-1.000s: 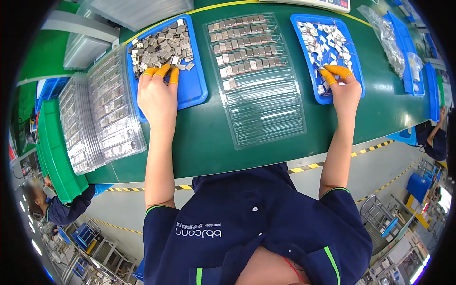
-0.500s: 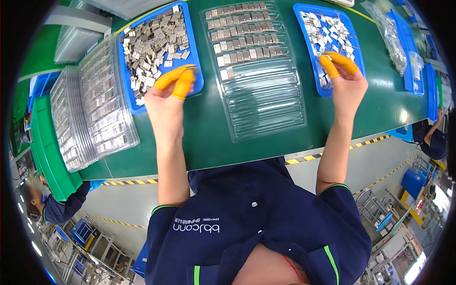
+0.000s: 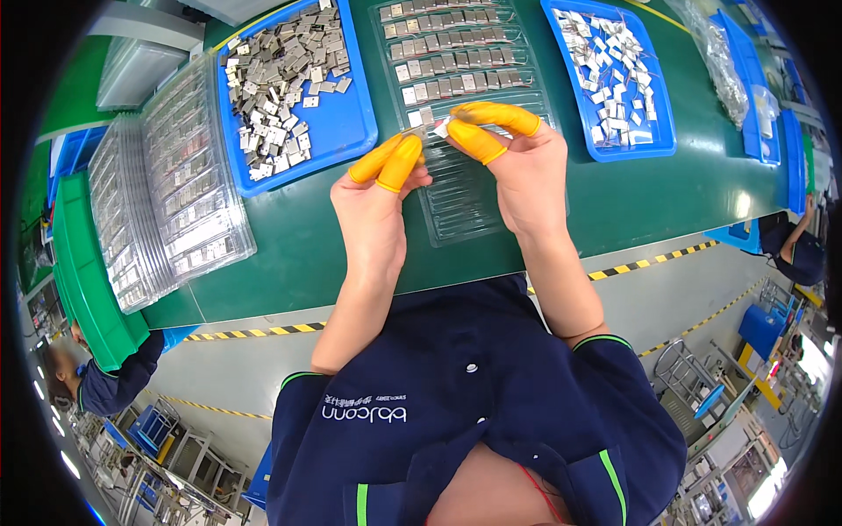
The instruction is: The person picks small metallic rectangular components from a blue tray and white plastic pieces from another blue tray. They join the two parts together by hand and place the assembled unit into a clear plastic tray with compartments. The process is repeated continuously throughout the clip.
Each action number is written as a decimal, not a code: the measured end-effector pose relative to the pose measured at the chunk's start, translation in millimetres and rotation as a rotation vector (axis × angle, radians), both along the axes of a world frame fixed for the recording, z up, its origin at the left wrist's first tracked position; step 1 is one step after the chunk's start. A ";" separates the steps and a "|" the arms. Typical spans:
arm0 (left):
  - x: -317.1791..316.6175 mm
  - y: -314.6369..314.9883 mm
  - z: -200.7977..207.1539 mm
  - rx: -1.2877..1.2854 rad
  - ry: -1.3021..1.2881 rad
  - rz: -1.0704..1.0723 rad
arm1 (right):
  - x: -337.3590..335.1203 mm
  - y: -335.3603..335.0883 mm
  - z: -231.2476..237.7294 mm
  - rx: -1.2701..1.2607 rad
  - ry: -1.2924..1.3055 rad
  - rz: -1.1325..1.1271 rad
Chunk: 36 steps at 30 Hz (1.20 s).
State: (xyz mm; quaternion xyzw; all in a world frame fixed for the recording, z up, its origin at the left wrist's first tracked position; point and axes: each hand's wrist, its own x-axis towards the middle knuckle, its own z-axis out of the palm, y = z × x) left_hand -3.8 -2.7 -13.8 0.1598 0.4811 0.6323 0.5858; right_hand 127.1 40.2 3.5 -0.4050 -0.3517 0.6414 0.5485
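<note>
Pinching a grey piece (image 3: 416,130), left hand (image 3: 373,203) faces right hand (image 3: 531,168) pinching a white piece (image 3: 441,129).

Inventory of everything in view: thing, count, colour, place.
Table: 1, green, under trays.
Left tray: 1, blue, upper left.
Metal pieces: many, silver, in left tray.
Middle tray: 1, clear, between blue trays.
Rowed pieces: many, mostly grey, in middle tray.
Right tray: 1, blue, upper right.
Wired pieces: many, white, in right tray.
Stacked trays: several, clear, left side.
Bin: 1, green, left edge.
Plastic bag: 1, clear, far right.
Side trays: at least 2, blue, far right.
Striped tape: several stretches, yellow-black, floor.
Co-workers: 2, navy clothing, outer edges.
Equipment: many, mixed, background, unclear.
Shirt: 1, navy, lower centre.
Left grip: 1, yellow-capped, centre, pinching thin grey piece.
Right grip: 1, yellow-capped, centre, pinching small white piece.
</note>
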 end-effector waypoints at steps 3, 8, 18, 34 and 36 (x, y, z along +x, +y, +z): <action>6.2 -0.2 -1.2 -0.020 -0.064 -0.017 | -8.1 -3.0 -1.0 0.005 -0.007 -0.082; 7.5 -1.7 -2.8 -0.015 -0.171 -0.044 | -10.5 -7.6 -5.6 -0.063 0.093 -0.135; -6.2 -1.5 -6.2 0.115 0.104 -0.084 | 2.4 -2.5 -1.7 -0.177 0.044 0.050; -26.0 -4.7 -4.7 0.121 0.063 -0.339 | 14.8 -4.4 3.0 -0.233 -0.112 0.339; -31.2 -5.3 -0.8 0.154 0.018 -0.424 | 15.9 -4.1 8.0 -0.246 -0.108 0.420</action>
